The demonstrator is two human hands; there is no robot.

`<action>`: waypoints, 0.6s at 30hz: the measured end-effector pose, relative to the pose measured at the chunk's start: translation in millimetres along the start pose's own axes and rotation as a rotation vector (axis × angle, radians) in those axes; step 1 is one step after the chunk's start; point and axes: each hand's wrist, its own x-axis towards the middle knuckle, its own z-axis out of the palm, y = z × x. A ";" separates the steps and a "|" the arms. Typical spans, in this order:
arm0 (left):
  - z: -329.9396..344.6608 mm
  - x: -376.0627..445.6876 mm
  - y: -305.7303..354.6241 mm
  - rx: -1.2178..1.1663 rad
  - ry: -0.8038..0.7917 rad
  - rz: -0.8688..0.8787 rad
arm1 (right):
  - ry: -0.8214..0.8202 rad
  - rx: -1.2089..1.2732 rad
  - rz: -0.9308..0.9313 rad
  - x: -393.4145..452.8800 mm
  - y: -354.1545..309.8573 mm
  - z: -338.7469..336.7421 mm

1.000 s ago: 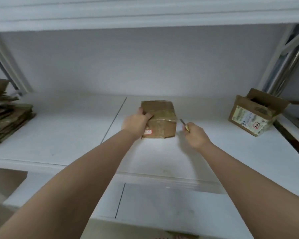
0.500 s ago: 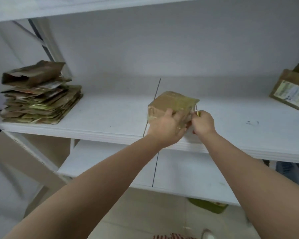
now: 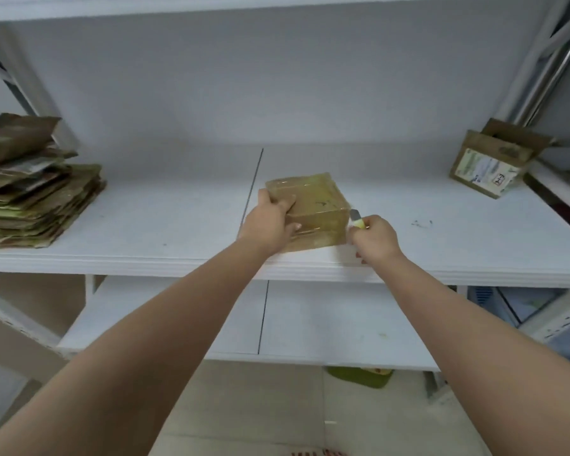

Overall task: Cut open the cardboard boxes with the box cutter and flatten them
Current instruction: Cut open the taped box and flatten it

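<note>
— Which step is this?

— Cutting, I'd judge. The left hand grips the taped cardboard box near the front edge of the shelf, fingers curled over its top. The right hand pinches the box cutter, blade at the box's right corner.

— Next?

— Likely drawing the blade along the tape seam, with the box held steady.

— Other boxes?

— Flattened cardboard stacked at the left end; an open box far right, contents hidden.
</note>
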 end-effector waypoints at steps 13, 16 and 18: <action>11.7 15.9 59.7 0.302 0.114 0.357 | 0.073 0.326 0.041 27.8 44.6 -21.3; 17.2 26.5 59.2 0.156 -0.063 0.413 | 0.069 0.360 0.023 33.8 46.0 -24.2; 27.0 28.6 61.5 0.118 -0.113 0.337 | 0.076 0.381 0.041 37.3 51.1 -24.9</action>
